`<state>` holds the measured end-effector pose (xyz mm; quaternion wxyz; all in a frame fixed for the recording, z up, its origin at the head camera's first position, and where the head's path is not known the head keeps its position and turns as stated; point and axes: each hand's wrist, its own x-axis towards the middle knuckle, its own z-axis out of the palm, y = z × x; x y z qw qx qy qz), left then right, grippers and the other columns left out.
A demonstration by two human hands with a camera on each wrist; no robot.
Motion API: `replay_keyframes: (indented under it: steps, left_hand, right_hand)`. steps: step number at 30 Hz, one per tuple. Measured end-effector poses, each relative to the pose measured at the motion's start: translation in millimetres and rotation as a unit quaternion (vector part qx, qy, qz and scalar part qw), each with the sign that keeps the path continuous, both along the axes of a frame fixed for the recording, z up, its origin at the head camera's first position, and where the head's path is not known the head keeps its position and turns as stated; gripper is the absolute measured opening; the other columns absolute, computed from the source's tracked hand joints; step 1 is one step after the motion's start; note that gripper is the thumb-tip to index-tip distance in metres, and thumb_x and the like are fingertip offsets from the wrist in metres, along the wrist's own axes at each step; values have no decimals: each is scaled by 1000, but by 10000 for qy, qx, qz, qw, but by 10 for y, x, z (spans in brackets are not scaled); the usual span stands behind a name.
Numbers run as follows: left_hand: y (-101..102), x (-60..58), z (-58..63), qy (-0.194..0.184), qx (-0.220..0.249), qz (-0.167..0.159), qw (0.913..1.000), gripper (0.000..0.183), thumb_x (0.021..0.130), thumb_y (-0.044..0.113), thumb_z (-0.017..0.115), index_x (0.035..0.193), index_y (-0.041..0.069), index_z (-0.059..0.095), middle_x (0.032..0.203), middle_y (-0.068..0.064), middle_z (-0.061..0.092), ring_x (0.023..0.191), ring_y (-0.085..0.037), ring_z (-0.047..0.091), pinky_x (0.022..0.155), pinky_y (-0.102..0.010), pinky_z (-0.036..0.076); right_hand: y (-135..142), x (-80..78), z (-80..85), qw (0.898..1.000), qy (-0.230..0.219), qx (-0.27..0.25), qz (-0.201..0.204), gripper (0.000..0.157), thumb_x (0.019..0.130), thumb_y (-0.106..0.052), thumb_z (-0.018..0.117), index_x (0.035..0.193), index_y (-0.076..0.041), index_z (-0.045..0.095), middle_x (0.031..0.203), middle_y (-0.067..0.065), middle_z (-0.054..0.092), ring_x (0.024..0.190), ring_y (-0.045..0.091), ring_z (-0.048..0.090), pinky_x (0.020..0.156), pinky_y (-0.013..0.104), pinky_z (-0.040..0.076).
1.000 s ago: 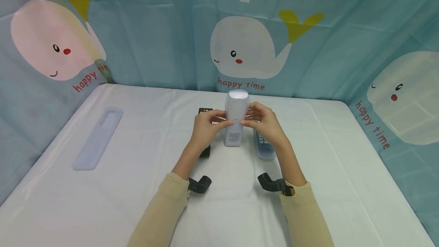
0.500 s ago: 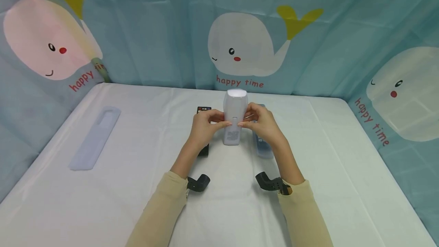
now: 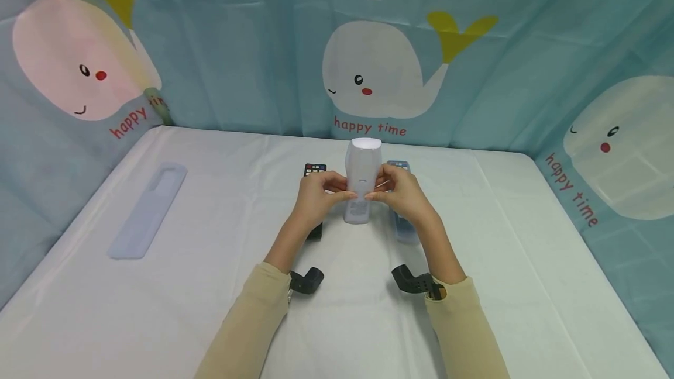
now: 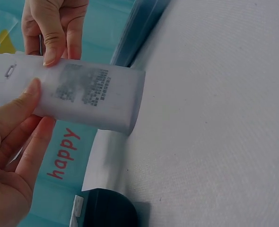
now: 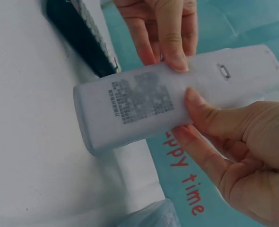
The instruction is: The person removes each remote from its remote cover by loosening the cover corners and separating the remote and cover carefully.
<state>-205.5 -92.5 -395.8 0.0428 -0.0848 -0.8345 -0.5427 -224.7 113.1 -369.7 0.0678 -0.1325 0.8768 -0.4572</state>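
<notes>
A white remote control (image 3: 363, 159) is held upright over the middle of the table, its back with printed text toward me. A translucent edge shows round its wide upper end. My left hand (image 3: 316, 196) pinches its left side between thumb and fingers, and my right hand (image 3: 404, 193) pinches the right side. Both thumbs press on the back, near each other. In the left wrist view the printed label sits on the lower part of the remote (image 4: 123, 101), beyond the left hand (image 4: 9, 156). From the right wrist, the right hand (image 5: 257, 156) grips the remote (image 5: 99, 101) near its middle.
A black remote (image 3: 314, 231) lies behind my left hand, partly covered by it. Behind the right hand lies a bluish remote in a clear sleeve (image 3: 405, 233). A flat translucent sleeve (image 3: 148, 212) lies at the table's left. A whale-print curtain (image 3: 253, 63) hangs behind the table.
Both hands have slid slightly lower along the white remote, thumbs still on its back. The right hand's shift uncovers more of the bluish remote's top. The remote stays upright in about the same place.
</notes>
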Motion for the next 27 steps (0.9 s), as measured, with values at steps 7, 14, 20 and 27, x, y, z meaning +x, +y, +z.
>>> replay_keyframes:
  steps: [7,14,20,27]
  left_hand:
    - [22,0,-17,-117,13,38,9999,26,85,12,89,105,0,78,101,-13,78,96,-28,74,89,-43,61]
    - [28,7,-47,-198,78,74,9997,26,85,13,89,105,0,79,101,-14,79,94,-28,74,86,-41,62]
    - [18,-8,-72,-158,65,55,9998,26,85,11,90,104,-2,79,100,-15,78,93,-29,74,85,-40,62]
    - [18,-4,-88,-174,-26,55,9998,27,85,11,90,104,-3,78,99,-15,78,92,-28,75,84,-39,62]
  right_hand:
    - [13,-6,4,9999,-89,92,30,36,91,-3,82,122,7,66,120,23,70,108,38,70,91,44,60]
    - [24,-28,-37,9996,-274,-96,75,35,92,-2,81,121,8,65,123,25,69,110,40,71,94,43,61]
    - [18,-27,-67,9994,-318,-164,27,35,93,-3,81,122,8,65,122,25,69,109,40,71,92,41,60]
    - [6,-15,-89,9995,-318,-64,35,36,93,-3,80,123,9,64,122,25,68,110,40,70,94,44,60]
